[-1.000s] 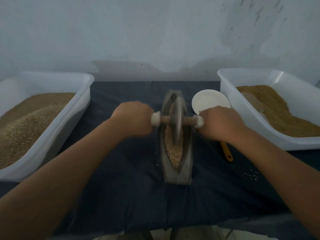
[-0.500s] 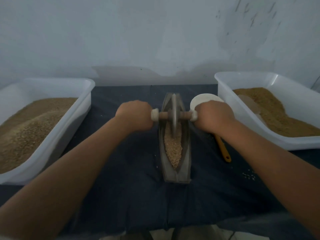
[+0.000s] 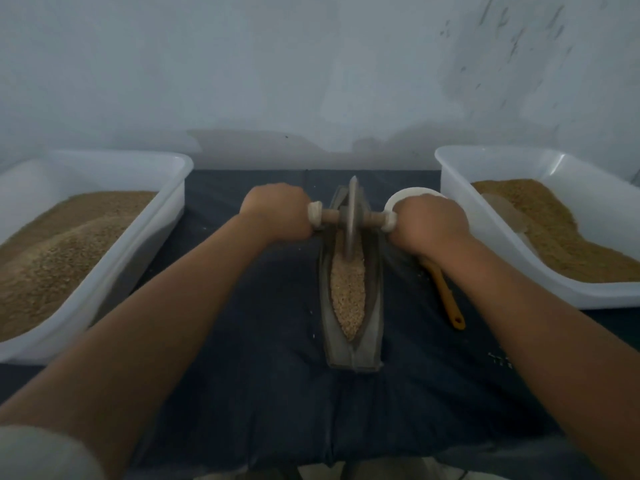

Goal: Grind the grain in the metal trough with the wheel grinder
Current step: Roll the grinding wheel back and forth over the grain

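A boat-shaped metal trough (image 3: 370, 327) lies lengthwise on the dark cloth, with pale grain (image 3: 348, 299) in its groove. The wheel grinder (image 3: 351, 216), a thin metal disc on a wooden axle with white end caps, stands upright in the trough's far half. My left hand (image 3: 277, 216) grips the left end of the axle. My right hand (image 3: 431, 225) grips the right end. Both fists hide the handle ends.
A white tub (image 3: 138, 237) of brown grain stands at the left, and another white tub (image 3: 460, 209) of finer brown meal at the right. A white bowl (image 3: 412, 195) sits behind my right hand. An orange-handled tool (image 3: 448, 299) lies right of the trough.
Both hands have rolled the wheel away from me, toward the trough's far end. More grain shows in the near half of the trough.
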Available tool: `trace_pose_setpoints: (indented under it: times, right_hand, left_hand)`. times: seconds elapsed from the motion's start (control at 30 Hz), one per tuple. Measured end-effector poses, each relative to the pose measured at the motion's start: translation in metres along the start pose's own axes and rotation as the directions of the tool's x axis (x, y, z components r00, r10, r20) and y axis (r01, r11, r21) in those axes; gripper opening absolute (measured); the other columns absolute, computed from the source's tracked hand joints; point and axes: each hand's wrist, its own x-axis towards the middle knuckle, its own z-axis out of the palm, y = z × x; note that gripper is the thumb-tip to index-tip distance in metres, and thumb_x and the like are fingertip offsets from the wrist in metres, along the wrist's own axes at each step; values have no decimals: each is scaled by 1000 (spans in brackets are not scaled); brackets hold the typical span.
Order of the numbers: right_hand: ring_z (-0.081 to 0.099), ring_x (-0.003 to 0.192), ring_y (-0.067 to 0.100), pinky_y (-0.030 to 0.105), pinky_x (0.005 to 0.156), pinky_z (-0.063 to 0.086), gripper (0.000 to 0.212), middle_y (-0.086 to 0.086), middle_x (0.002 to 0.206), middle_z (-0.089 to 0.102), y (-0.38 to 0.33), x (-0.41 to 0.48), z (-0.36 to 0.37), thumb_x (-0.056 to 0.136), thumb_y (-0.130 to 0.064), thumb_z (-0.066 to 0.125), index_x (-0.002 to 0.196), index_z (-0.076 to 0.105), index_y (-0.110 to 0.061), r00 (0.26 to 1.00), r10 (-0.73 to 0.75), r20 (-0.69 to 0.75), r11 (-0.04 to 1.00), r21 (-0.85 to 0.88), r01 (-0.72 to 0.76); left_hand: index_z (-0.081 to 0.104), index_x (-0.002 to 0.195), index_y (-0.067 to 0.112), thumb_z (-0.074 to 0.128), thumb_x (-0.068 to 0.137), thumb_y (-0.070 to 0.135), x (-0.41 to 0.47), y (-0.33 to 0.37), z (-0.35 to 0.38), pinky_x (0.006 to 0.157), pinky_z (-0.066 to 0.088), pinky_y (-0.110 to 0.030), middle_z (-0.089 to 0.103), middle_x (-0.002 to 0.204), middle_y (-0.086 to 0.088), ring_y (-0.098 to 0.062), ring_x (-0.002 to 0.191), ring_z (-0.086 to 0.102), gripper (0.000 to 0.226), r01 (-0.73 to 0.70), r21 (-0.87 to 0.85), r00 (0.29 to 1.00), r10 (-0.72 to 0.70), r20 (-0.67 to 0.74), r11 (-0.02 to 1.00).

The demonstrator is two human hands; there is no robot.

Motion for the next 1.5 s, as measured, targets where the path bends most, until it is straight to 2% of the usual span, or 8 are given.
trace_pose_setpoints:
  times: [0.27, 0.47, 0.6, 0.8, 1.1, 1.23, 1.37, 1.5]
  right_hand:
    - [58, 51, 4, 28, 46, 41, 27, -13, 59, 62, 15, -97, -6, 69, -59, 48, 69, 63, -36, 948, -146, 283, 984, 141, 109]
    - [61, 68, 16, 34, 65, 50, 32, -9, 70, 59, 3, -16, 6, 90, -53, 53, 70, 60, -29, 999, -37, 17, 998, 56, 35]
    - [56, 60, 14, 30, 56, 40, 32, -7, 67, 61, 1, -2, 0, 90, -47, 52, 66, 61, -28, 999, -48, 24, 999, -1, 48]
    - [53, 46, 4, 27, 42, 35, 32, -9, 52, 56, 14, -101, -5, 71, -58, 48, 59, 56, -29, 971, -145, 191, 986, 112, 125]
    - [61, 71, 18, 36, 68, 52, 31, -4, 76, 65, -7, -9, -8, 95, -48, 56, 76, 65, -26, 996, -4, 86, 999, 36, 1]
    - [59, 65, 17, 32, 60, 48, 30, -5, 70, 59, -6, -54, -16, 95, -43, 58, 69, 57, -27, 993, -101, 66, 995, 12, 101]
    - [45, 46, 11, 28, 44, 39, 37, -11, 54, 45, 3, -116, -12, 87, -50, 58, 60, 42, -30, 971, -234, -52, 972, -19, 233]
    - [45, 50, 11, 26, 47, 33, 35, -10, 58, 46, 0, -81, -2, 91, -48, 56, 63, 44, -30, 972, -212, -100, 977, -52, 207]
  left_hand:
    - [49, 60, 30, 54, 71, 53, -87, -9, 15, 46, 27, -22, 49, 52, 11, -6, 46, 45, 26, -241, 66, 968, 245, -61, 968]
    - [55, 68, 26, 55, 82, 60, -9, -8, 4, 62, 45, -33, 57, 70, 8, -21, 64, 55, 36, -58, -8, 998, 58, 13, 998]
    - [57, 71, 24, 60, 85, 56, -11, -4, 5, 66, 49, -35, 62, 76, 5, -23, 69, 60, 35, -25, -37, 999, 26, 30, 999]
    - [50, 60, 29, 52, 68, 55, -97, -10, 10, 46, 34, -24, 52, 54, 12, -4, 49, 50, 27, -214, -40, 976, 215, 32, 976]
    - [60, 75, 24, 60, 85, 60, -2, -7, 5, 70, 55, -37, 64, 80, 4, -25, 75, 63, 37, -12, 4, 1000, 11, 25, 1000]
    - [58, 69, 26, 59, 81, 50, -52, -7, 16, 57, 46, -30, 61, 68, 9, -16, 62, 60, 28, -28, -62, 999, 30, 45, 998]
    - [31, 56, 33, 54, 66, 54, -123, -7, 26, 45, 15, -16, 34, 46, 15, -5, 37, 26, 33, -185, 83, 942, 201, -270, 979]
    - [44, 60, 29, 53, 77, 56, -89, -6, 33, 47, 27, -23, 46, 55, 10, -14, 46, 42, 33, -59, 31, 979, 64, -194, 998]
